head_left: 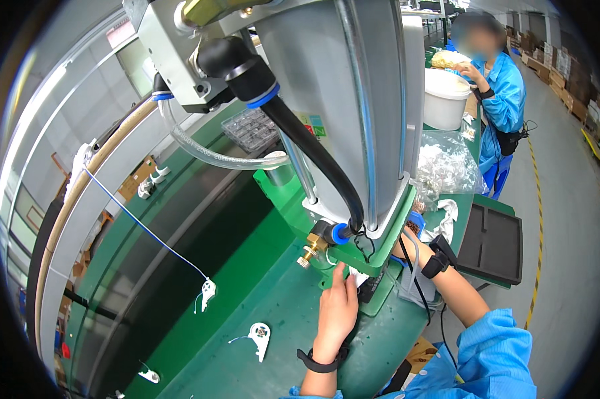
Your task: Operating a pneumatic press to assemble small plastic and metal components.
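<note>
A large grey pneumatic press (313,86) on a green frame (393,226) fills the upper middle. My left hand (338,309), with a black band at the wrist, is at the near left of its base. Its index finger stretches up toward the frame and its fingers are beside a small white piece (358,276); the thumb is hidden. My right hand (407,245) reaches behind the right side of the press, beside a blue bin (416,219) of small brown parts. The press hides most of its fingers, so their grip does not show.
White plastic parts with thin wires (260,340) lie spaced along the green bench (213,376) at left. A clear bag of white parts (446,166), a white bucket (445,100) and a black tray (489,243) stand at right. Farther back, a person in blue (502,100) sits working.
</note>
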The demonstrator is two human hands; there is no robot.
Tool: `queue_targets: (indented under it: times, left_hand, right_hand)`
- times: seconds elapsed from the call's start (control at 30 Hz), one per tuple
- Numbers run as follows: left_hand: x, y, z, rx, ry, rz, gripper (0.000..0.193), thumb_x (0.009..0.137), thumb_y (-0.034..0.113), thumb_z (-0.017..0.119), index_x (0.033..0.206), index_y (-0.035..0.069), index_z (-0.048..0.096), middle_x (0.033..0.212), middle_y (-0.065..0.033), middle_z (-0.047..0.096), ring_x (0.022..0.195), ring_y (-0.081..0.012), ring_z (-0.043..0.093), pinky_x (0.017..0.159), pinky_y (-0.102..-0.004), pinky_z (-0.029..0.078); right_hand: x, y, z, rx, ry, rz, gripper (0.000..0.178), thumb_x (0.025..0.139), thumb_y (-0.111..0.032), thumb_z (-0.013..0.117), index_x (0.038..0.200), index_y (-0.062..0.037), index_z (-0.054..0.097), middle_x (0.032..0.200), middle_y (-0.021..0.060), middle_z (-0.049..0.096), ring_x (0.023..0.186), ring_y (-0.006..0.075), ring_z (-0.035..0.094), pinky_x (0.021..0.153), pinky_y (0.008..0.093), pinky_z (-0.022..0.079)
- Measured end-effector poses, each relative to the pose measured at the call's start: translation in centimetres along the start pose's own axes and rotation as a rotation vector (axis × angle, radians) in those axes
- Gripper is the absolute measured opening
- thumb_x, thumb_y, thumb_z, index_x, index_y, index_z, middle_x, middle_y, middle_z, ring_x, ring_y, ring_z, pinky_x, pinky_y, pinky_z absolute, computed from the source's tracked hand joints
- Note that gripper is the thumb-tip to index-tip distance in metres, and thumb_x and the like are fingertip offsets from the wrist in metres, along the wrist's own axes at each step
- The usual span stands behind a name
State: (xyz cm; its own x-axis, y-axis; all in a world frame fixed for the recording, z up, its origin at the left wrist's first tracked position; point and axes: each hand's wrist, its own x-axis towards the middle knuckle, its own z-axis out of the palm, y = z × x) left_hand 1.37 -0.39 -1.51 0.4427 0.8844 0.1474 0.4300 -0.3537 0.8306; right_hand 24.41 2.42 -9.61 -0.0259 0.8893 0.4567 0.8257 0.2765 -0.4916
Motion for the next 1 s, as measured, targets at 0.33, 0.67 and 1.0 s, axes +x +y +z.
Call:
queue_targets:
  times: [0.33,0.67,1.0]
  left_hand:
    - [1.3,-1.0,-1.3,-0.520,0.242,-0.089,0.032,0.090,0.021,0.044,0.116,0.003,0.048,0.062,0.0064,0.042,0.054,-0.0012,0.036,0.044,-0.0162,0.027]
    - [9.1,-14.6,-9.3,0.479,0.351,-0.384,0.063,0.086,0.031,0.045,0.136,0.005,0.015,0.123,-0.0214,0.038,0.112,-0.0358,0.036,0.092,-0.0481,0.030]
    - [8.0,-25.9,-16.4,0.715,0.222,-0.626,0.050,0.079,0.020,0.058,0.125,0.024,0.036,0.127,-0.0148,0.037,0.110,-0.0340,0.043,0.086,-0.0493,0.038]
  right_hand:
    - [-0.1,-1.6,-2.3,0.346,0.161,0.232,0.015,0.072,-0.010,0.061,0.083,-0.0015,0.056,0.074,0.0179,0.058,0.072,0.0366,0.055,0.062,0.0381,0.044]
    - [-0.8,-5.4,-6.6,0.216,-0.005,0.393,0.020,0.066,-0.012,0.071,0.074,0.0035,0.060,0.059,0.0088,0.058,0.054,0.0095,0.053,0.051,0.0251,0.042]
    - [-4.4,-4.8,-8.2,0.462,0.067,0.379,0.011,0.070,-0.005,0.068,0.074,-0.0006,0.059,0.062,-0.0016,0.057,0.054,0.0018,0.047,0.049,0.0172,0.037]
